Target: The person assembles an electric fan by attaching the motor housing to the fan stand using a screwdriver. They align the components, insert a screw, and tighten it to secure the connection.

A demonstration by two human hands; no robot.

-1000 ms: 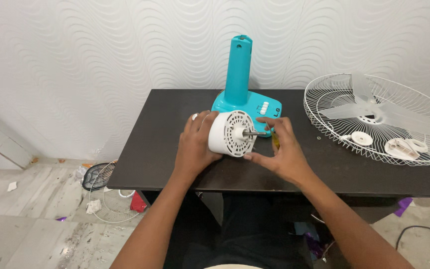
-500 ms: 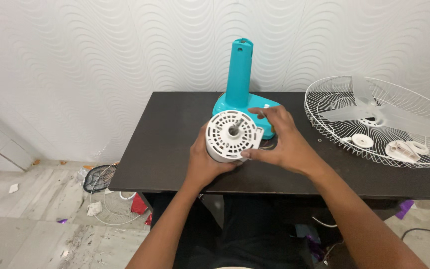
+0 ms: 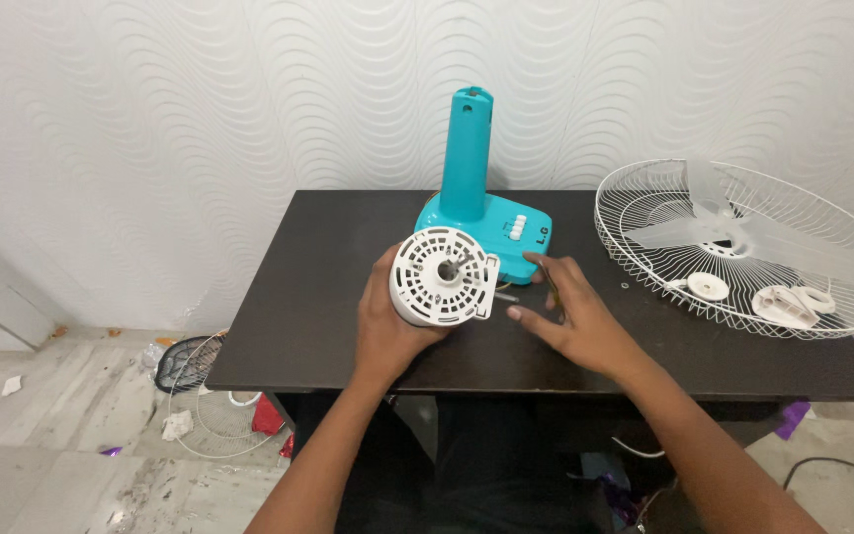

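My left hand (image 3: pixel 384 321) grips a white round fan motor housing (image 3: pixel 439 278) from behind and holds it up above the dark table (image 3: pixel 318 297). Its slotted face and metal shaft point toward me. My right hand (image 3: pixel 570 314) hovers just right of the housing with its fingers spread and nothing in them. Beneath that hand a thin tool with a yellow handle (image 3: pixel 549 284) lies on the table, mostly hidden. Behind the housing stands the turquoise fan base (image 3: pixel 481 198) with its upright column and white buttons.
A white wire fan guard (image 3: pixel 743 242) lies at the table's right, holding a clear blade and small white parts. A small washer (image 3: pixel 624 287) sits near it. On the floor at left lie another wire guard (image 3: pixel 210 396) and scraps. The wall is close behind the table.
My left hand turned the housing so its slotted face points at me and lifted it. My right hand let go of the housing and moved away to the right, fingers open.
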